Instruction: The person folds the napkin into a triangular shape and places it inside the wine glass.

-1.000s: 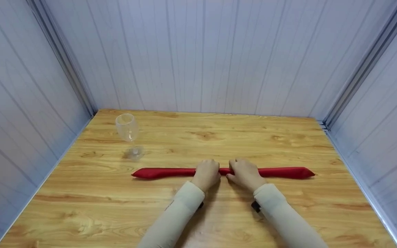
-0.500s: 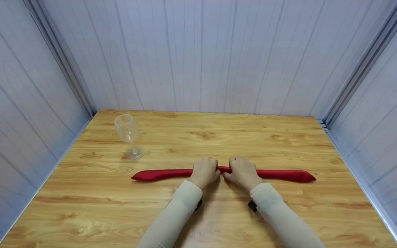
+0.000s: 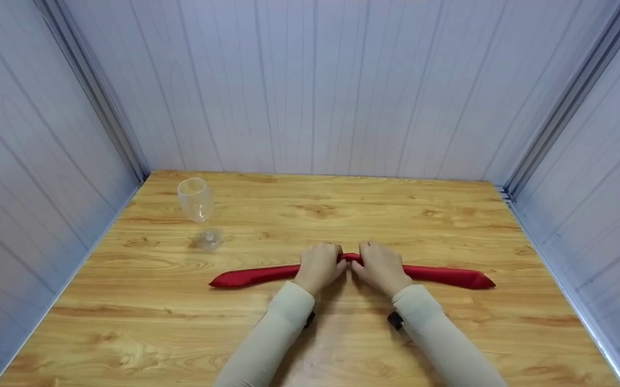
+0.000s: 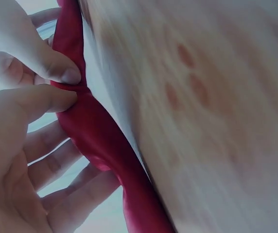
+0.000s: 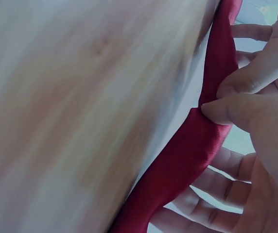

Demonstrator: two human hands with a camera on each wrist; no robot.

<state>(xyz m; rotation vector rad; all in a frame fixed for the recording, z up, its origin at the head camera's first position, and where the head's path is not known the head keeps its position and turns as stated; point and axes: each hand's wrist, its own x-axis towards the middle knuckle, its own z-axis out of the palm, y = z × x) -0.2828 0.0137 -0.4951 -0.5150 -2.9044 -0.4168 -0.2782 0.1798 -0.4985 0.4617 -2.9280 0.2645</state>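
Note:
A red cloth napkin [image 3: 258, 275], rolled into a long strip with pointed ends, lies crosswise on the wooden table. My left hand [image 3: 319, 267] and right hand [image 3: 383, 269] grip it side by side at its middle, which bows away from me between them. In the left wrist view, the left thumb [image 4: 56, 98] pinches the napkin [image 4: 105, 141] with the fingers behind it. The right thumb [image 5: 216, 112] presses on the cloth in the right wrist view, right beside the other thumb tip. Shiny fabric creases where the two thumbs meet.
A clear wine glass [image 3: 197, 201] stands upright toward the back left of the table [image 3: 342, 215]. Pale panelled walls [image 3: 310, 97] enclose the table at the back and on both sides.
Both hands have shifted slightly away from me, drawing the napkin's middle forward. The strip has gone from nearly straight to a shallow arch, its ends now lower in the head view.

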